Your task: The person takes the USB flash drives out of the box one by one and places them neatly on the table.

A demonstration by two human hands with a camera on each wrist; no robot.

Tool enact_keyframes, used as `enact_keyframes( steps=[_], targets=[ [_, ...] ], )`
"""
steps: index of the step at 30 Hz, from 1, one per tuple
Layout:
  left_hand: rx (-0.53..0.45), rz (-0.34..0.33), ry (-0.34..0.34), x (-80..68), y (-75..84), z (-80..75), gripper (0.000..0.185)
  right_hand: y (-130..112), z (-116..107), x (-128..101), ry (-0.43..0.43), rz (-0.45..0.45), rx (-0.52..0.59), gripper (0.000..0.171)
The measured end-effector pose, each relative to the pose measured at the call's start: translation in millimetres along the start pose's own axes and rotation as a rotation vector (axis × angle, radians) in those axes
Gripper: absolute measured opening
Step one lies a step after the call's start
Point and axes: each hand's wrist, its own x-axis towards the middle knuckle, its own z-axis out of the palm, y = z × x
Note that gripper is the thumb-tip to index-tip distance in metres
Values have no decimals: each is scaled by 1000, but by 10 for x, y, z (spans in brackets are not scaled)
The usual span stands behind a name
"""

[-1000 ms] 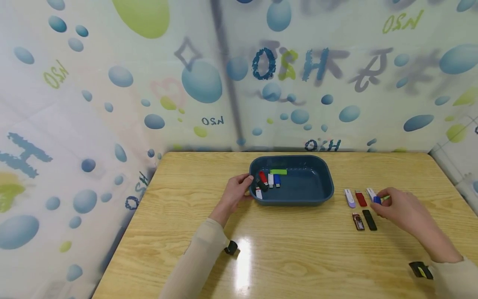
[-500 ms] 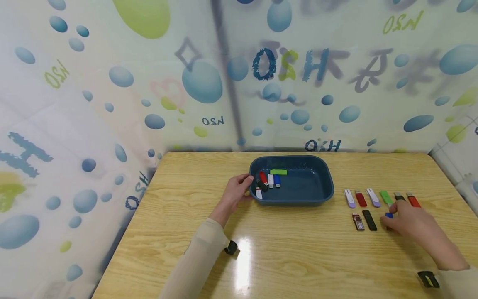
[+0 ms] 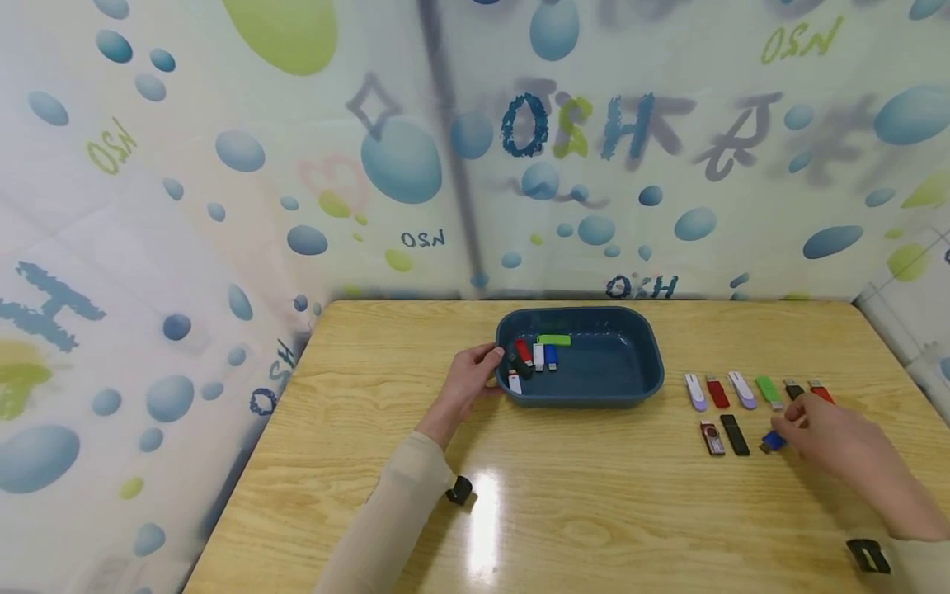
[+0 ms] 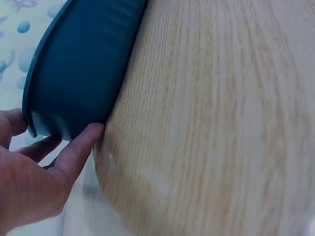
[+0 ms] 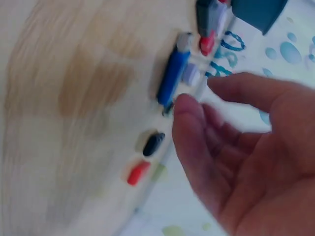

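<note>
Big wooden table, with a dark blue tray at the back holding a few USB sticks bunched in its left end. Left hand grips the tray's left rim, fingers curled on the wall; its wrist view shows only the tray's outside. Right hand has loose, relaxed fingers holding nothing, fingertips right by the blue USB stick lying in the front row. Its wrist view is blurry, so actual contact is hard to call.
</note>
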Motion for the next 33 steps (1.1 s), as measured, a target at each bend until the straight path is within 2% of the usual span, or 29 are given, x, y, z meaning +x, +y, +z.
enact_keyframes(
  steps=[3,4,8,11,13,16,25,28,33],
  targets=[
    [-3,2,-3,3,0,-2,49,21,5,-18,65,-170,-95,20],
    [-4,2,-2,5,-1,-4,49,38,26,-26,90,-240,-130,20],
    [-3,4,-5,-4,4,-15,49,123,162,-49,191,-490,-208,36],
    [-5,3,-7,-6,1,-24,49,170,258,-42,247,-599,-222,44],
    [-9,1,-7,-5,-4,-26,49,183,292,-35,257,-624,-223,45],
    [-4,4,-8,-11,-1,-25,50,169,296,-41,225,-584,-212,40],
    [-9,-1,0,-7,-1,-11,48,110,208,-51,141,-367,-144,19],
    [-8,3,-1,-9,2,-7,48,68,196,-55,152,-301,-116,18],
    [-4,5,-7,-6,3,-3,49,-17,217,-68,219,-222,-69,20]
  ],
)
